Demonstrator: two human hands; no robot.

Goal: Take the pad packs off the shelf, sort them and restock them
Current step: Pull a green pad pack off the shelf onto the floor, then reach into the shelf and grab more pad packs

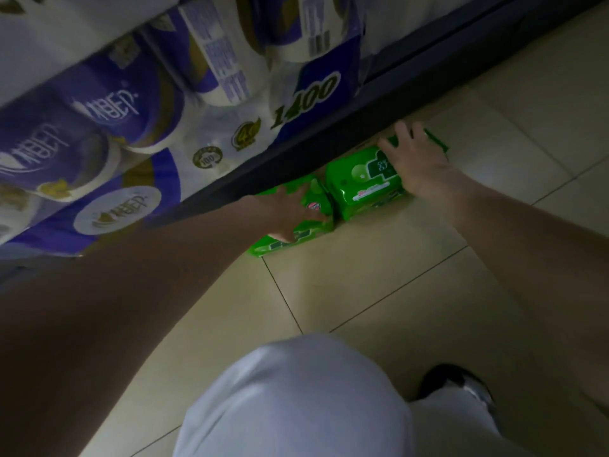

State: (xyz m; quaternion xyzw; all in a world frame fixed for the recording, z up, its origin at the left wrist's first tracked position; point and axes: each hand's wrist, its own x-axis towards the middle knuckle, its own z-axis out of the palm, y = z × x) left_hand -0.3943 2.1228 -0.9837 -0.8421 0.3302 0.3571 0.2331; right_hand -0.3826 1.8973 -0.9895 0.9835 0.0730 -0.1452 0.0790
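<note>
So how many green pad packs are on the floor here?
2, maybe more hidden. One glossy green plastic pad pack lies under the right hand; another green pack sits under the left hand, possibly stacked.

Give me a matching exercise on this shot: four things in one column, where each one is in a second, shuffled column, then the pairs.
Things:
1. left hand
2. right hand
3. purple and white roll packs
4. black shoe

Places:
A. on the shelf above the floor
B. on the tiled floor, bottom right
C. on the green pack nearer the right
D. on the green pack nearer the left

Pairs: 1-D, 2-C, 3-A, 4-B
</note>
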